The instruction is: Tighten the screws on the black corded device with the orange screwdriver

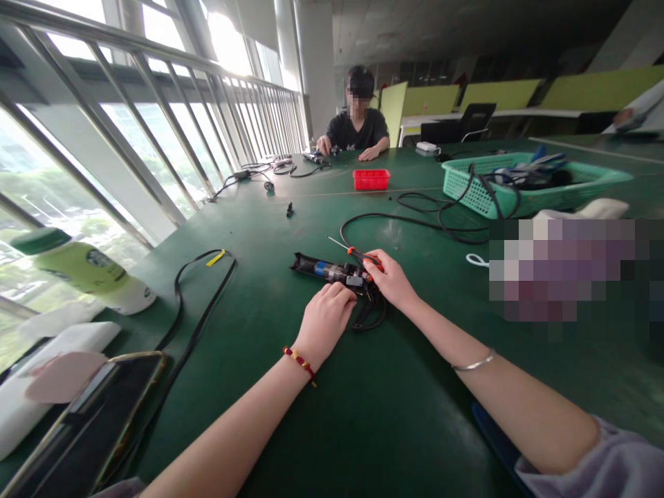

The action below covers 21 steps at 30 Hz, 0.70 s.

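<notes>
On the green table lies an opened black device, a long dark housing with a blue section, small grey parts and thin wires at its right end. My left hand is closed at the near edge of that right end, fingertips on the device and partly hidden. An orange-and-black screwdriver is gripped in my right hand, just above the device's right end. Its thin shaft points up and left, free of the device. A black cable curls beside the device.
Ahead stand a red box and a green basket of tools and cables. A small black part lies farther off. At left are a bottle, a phone and a strap. Across the table sits a person.
</notes>
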Each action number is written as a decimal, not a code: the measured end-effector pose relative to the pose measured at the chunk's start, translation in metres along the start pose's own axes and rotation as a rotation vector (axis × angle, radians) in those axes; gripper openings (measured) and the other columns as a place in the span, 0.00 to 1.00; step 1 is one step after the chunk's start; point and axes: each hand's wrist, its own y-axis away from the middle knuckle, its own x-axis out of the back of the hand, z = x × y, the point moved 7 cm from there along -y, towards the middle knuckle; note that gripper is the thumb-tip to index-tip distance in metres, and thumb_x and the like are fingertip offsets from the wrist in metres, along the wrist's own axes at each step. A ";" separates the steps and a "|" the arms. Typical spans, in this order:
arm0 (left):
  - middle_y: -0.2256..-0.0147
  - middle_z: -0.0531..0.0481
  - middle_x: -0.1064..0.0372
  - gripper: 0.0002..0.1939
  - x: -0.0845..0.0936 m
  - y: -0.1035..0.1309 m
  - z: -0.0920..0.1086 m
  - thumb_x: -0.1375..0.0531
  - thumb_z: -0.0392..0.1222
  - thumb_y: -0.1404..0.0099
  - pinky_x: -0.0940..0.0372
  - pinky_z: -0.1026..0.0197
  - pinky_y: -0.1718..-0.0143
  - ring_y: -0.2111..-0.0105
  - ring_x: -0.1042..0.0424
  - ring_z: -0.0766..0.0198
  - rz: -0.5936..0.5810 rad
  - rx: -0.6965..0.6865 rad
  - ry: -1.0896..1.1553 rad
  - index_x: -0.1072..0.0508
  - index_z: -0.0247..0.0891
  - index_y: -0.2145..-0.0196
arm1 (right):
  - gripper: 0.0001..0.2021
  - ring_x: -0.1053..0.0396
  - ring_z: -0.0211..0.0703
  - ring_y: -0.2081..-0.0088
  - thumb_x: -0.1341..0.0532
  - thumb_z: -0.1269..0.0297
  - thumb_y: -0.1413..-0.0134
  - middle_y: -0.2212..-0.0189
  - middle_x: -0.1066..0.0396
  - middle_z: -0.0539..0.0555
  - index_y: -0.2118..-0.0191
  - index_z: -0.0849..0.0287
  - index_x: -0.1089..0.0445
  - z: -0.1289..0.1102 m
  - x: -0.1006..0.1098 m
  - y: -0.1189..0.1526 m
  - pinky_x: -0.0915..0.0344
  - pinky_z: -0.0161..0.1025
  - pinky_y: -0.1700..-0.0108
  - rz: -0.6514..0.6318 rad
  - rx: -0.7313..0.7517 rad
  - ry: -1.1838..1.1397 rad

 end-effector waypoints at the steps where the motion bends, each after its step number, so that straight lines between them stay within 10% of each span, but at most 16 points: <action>1: 0.65 0.50 0.32 0.05 0.000 0.000 0.000 0.46 0.35 0.36 0.36 0.60 0.61 0.63 0.34 0.62 -0.005 0.002 0.004 0.31 0.38 0.68 | 0.09 0.31 0.42 0.70 0.48 0.59 0.47 0.73 0.31 0.50 0.64 0.57 0.36 -0.001 0.000 0.000 0.37 0.38 0.64 0.000 0.000 0.002; 21: 0.67 0.51 0.31 0.07 0.010 -0.017 0.003 0.45 0.38 0.36 0.37 0.60 0.59 0.63 0.34 0.63 0.255 0.052 0.208 0.28 0.40 0.67 | 0.08 0.31 0.45 0.66 0.49 0.60 0.48 0.70 0.30 0.52 0.65 0.56 0.36 -0.004 0.001 0.000 0.37 0.40 0.60 0.016 0.018 0.038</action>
